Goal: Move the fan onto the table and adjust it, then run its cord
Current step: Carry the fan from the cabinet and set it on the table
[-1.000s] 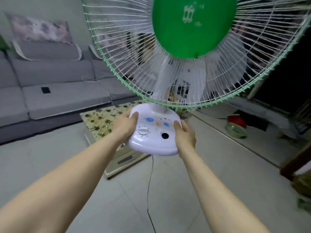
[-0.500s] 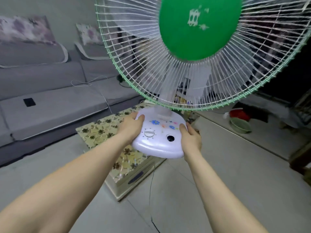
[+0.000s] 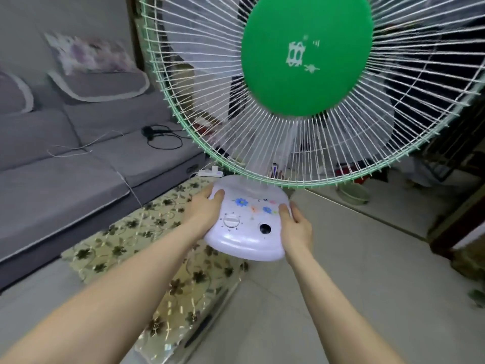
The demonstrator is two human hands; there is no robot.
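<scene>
While your left hand (image 3: 203,211) and right hand (image 3: 296,227) wrap their fingers around the two sides of its white base, you hold the fan (image 3: 307,82) up in the air, over the far right corner of the flowery tabletop (image 3: 147,248).

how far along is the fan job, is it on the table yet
Not yet. Picked up: the left hand and right hand grip the white base of the fan, which is held above the near end of the floral table, not resting on it. Left: set it down, adjust it, run the cord, which is not visible.
</scene>
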